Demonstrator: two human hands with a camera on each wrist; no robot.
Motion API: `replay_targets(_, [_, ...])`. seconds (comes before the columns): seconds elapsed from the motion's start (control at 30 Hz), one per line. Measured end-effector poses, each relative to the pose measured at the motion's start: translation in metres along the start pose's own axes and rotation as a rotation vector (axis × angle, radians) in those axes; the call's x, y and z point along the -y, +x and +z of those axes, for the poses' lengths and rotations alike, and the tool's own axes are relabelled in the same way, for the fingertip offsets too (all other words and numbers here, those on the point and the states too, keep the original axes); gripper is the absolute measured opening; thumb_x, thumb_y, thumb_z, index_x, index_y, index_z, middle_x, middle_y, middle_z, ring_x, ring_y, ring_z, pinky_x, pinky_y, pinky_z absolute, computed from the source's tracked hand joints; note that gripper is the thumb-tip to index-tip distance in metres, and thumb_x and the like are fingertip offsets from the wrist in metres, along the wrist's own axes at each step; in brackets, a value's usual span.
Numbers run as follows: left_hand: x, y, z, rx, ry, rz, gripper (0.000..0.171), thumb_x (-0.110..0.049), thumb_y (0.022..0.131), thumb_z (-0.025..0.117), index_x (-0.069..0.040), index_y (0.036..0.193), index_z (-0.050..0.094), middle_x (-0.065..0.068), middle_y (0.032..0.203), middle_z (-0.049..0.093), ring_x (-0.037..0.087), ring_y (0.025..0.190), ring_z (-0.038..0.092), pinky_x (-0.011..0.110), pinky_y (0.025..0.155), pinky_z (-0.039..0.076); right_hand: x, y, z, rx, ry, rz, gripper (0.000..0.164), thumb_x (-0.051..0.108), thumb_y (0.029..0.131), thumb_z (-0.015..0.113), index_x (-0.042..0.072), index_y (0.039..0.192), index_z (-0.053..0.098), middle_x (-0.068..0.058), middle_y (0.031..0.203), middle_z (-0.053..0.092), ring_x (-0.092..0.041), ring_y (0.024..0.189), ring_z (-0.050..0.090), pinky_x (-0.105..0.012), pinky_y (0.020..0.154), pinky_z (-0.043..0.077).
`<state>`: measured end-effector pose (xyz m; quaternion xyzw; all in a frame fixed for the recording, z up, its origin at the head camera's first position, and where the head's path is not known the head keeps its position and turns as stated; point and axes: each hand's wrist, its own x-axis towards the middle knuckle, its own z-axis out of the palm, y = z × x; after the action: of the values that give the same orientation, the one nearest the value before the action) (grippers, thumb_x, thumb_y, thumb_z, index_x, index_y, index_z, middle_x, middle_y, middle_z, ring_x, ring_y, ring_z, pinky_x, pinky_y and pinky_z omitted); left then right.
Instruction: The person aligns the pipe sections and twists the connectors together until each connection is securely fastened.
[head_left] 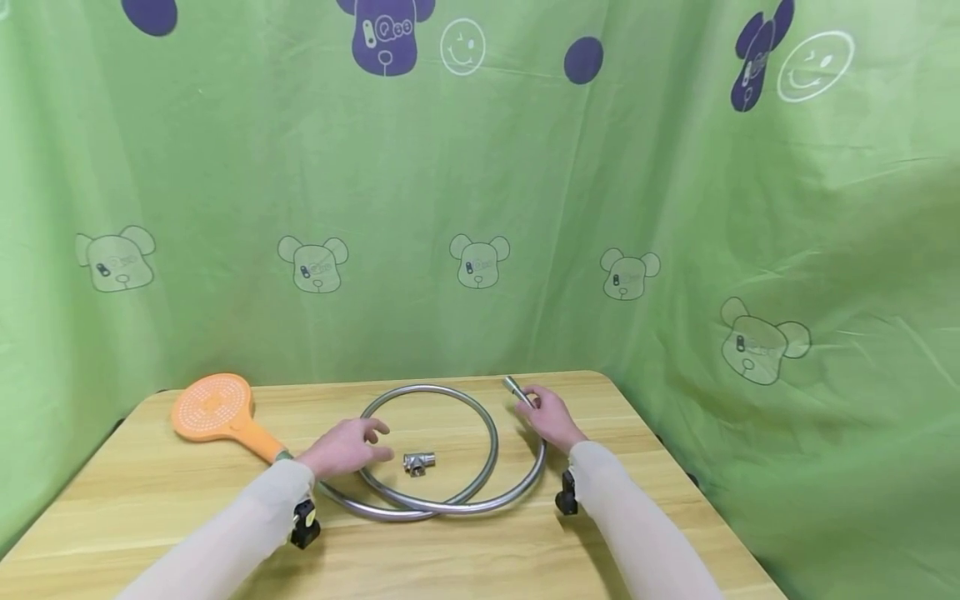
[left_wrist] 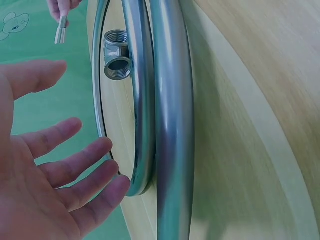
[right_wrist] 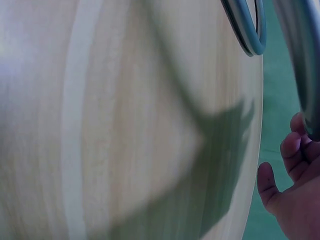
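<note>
Left of the hose [head_left: 480, 507], whose loop lies on the bench [head_left: 420, 567], an orange shower head [head_left: 213, 408] rests near the back edge, its handle slanting toward the hose. Inside the loop, a T-shaped metal fitting [head_left: 417, 463] sits with bare wood around it. Right of the loop, wood runs to the bench's right edge, beside a green curtain [head_left: 750, 233].

At the loop's left side is the left hand [head_left: 345, 450], its fingers spread and released; whether they touch the hose, I cannot tell. Right of the loop, the right hand [head_left: 553, 417] grips the hose, fingers closed just behind its metal end [head_left: 513, 385], which pokes out past them.
</note>
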<state>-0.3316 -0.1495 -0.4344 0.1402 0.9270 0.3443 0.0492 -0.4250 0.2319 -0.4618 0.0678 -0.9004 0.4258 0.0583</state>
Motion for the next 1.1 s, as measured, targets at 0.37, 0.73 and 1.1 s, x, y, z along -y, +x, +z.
replay_targets(0.37, [-0.005, 0.002, 0.006, 0.019, -0.018, 0.019, 0.055, -0.037, 0.083, 0.078, -0.011, 0.129, 0.064, 0.019, 0.122, 0.067, 0.031, 0.108, 0.064, 0.052, 0.092, 0.055, 0.006, 0.004, 0.003, -0.029, 0.058, 0.009, 0.017, 0.008, 0.097, 0.061, 0.001, 0.112, 0.062, -0.005, 0.089, 0.058, -0.014, 0.073, 0.048, -0.023, 0.061, 0.043])
replay_targets(0.73, [-0.011, 0.01, 0.017, 0.029, -0.057, 0.023, 0.053, -0.026, 0.077, 0.084, -0.012, 0.125, 0.067, 0.017, 0.119, 0.067, 0.027, 0.102, 0.065, 0.049, 0.09, 0.056, 0.016, -0.002, 0.0, 0.001, 0.097, 0.01, 0.026, 0.002, 0.097, 0.058, -0.008, 0.121, 0.057, -0.012, 0.098, 0.059, -0.015, 0.076, 0.049, -0.021, 0.061, 0.043])
replay_targets(1.1, [-0.008, 0.019, 0.029, 0.058, -0.135, 0.048, 0.061, -0.016, 0.07, 0.087, -0.004, 0.126, 0.065, 0.016, 0.113, 0.068, 0.024, 0.098, 0.064, 0.045, 0.089, 0.056, 0.015, -0.003, -0.005, 0.03, 0.134, -0.002, 0.037, 0.0, 0.095, 0.06, -0.006, 0.131, 0.054, -0.011, 0.094, 0.058, -0.016, 0.07, 0.05, -0.021, 0.056, 0.043])
